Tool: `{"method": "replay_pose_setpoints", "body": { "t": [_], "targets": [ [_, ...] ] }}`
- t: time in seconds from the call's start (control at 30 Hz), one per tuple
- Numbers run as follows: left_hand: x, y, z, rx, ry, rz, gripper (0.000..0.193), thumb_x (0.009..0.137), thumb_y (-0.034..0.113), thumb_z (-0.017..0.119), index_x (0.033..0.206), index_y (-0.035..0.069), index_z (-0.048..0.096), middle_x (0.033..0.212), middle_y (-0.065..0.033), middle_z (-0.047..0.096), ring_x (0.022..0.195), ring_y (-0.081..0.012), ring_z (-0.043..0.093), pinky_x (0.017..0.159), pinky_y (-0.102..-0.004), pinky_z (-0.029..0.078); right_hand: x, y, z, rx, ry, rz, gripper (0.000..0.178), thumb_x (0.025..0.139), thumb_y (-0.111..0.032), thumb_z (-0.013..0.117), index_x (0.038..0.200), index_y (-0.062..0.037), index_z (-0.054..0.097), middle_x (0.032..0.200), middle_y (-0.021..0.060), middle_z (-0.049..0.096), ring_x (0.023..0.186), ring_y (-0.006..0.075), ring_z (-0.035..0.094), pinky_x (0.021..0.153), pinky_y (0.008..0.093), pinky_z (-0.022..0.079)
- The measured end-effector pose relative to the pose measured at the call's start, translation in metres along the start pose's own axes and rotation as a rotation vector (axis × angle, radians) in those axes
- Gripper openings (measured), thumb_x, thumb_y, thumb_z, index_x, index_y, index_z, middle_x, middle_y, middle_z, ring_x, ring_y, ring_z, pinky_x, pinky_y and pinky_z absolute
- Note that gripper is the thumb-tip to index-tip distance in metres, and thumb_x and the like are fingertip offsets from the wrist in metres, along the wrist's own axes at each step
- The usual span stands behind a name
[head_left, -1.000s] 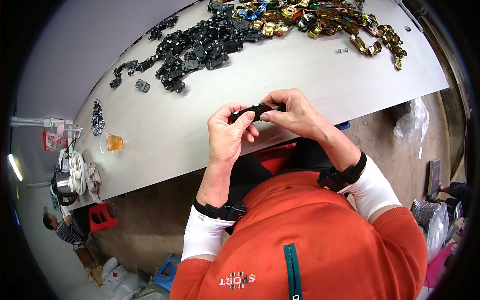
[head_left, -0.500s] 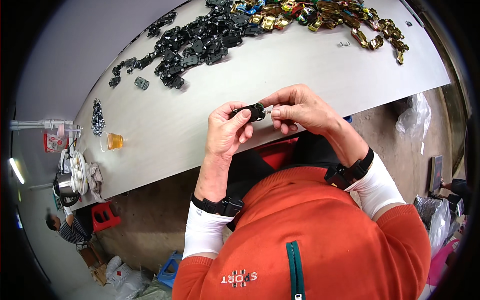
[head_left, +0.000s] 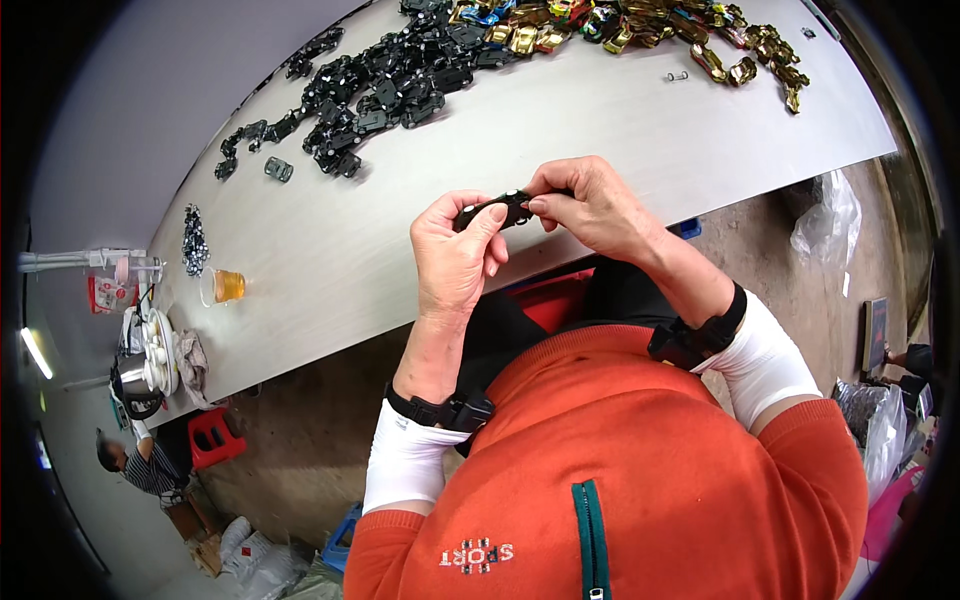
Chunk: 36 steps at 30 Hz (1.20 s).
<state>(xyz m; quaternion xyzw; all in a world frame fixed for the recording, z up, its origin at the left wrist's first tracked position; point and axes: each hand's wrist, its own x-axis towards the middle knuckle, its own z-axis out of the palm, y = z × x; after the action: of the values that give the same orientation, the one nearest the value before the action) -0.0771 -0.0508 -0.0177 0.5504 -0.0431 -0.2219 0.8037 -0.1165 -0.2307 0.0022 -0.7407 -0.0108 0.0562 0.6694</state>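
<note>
A black toy car chassis (head_left: 505, 207) is held above the table between my two hands. My left hand (head_left: 452, 240) grips its left part, the thumb lying on top. At its right end my right hand (head_left: 585, 205) closes thumb and fingers on the part. Whether a small metal wheel axle sits inside that pinch is hidden by the fingers. Beyond my hands lies a large heap of black toy car chassis (head_left: 375, 105). One grey-black toy car part (head_left: 279, 169) lies apart from it.
Shiny gold and coloured toy car bodies (head_left: 620, 30) are heaped at the back of the white table (head_left: 330, 260). A loose wheel axle (head_left: 677, 76) lies nearby. At left are a pile of small silvery axles (head_left: 194, 242), a cup of amber drink (head_left: 228, 286) and a kettle (head_left: 133, 380).
My right hand has shifted slightly up and left, closing on the chassis end. The small silvery axle seen in its fingers before is now out of sight.
</note>
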Motion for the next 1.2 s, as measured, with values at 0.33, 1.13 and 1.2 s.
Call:
{"method": "replay_pose_setpoints", "body": {
  "t": [0.33, 1.13, 1.2],
  "targets": [
    [0.01, 0.0, -0.005, -0.073, 0.08, -0.079, 0.014, 0.082, 0.003, 0.066, 0.091, -0.003, 0.057, 0.072, -0.0082, 0.059, 0.046, -0.0114, 0.05, 0.037, -0.0193, 0.035, -0.004, 0.014, 0.0, 0.487, -0.09, 0.228, 0.019, 0.089, -0.007, 0.055, 0.104, 0.002, 0.06, 0.069, 0.0014, 0.057, 0.055, 0.0047, 0.046, 0.048, 0.0183, 0.038],
    [-0.004, 0.001, -0.015, 0.264, -0.235, -0.058, 0.012, 0.09, 0.008, 0.057, 0.099, 0.002, 0.063, 0.079, -0.001, 0.063, 0.063, -0.0036, 0.049, 0.053, -0.0163, 0.036, 0.0, 0.007, -0.01, 0.418, -0.305, 0.212, 0.017, 0.09, -0.013, 0.057, 0.098, 0.002, 0.058, 0.068, 0.0046, 0.06, 0.049, 0.0046, 0.045, 0.042, 0.0182, 0.033],
    [-0.005, -0.001, -0.014, 0.286, -0.231, -0.028, 0.012, 0.09, 0.007, 0.057, 0.099, 0.003, 0.064, 0.079, 0.0002, 0.062, 0.063, -0.003, 0.048, 0.053, -0.016, 0.036, -0.001, 0.005, -0.009, 0.408, -0.298, 0.222, 0.015, 0.09, -0.012, 0.057, 0.097, 0.0009, 0.058, 0.068, 0.0041, 0.06, 0.049, 0.0046, 0.046, 0.041, 0.018, 0.033]
  ]
}}
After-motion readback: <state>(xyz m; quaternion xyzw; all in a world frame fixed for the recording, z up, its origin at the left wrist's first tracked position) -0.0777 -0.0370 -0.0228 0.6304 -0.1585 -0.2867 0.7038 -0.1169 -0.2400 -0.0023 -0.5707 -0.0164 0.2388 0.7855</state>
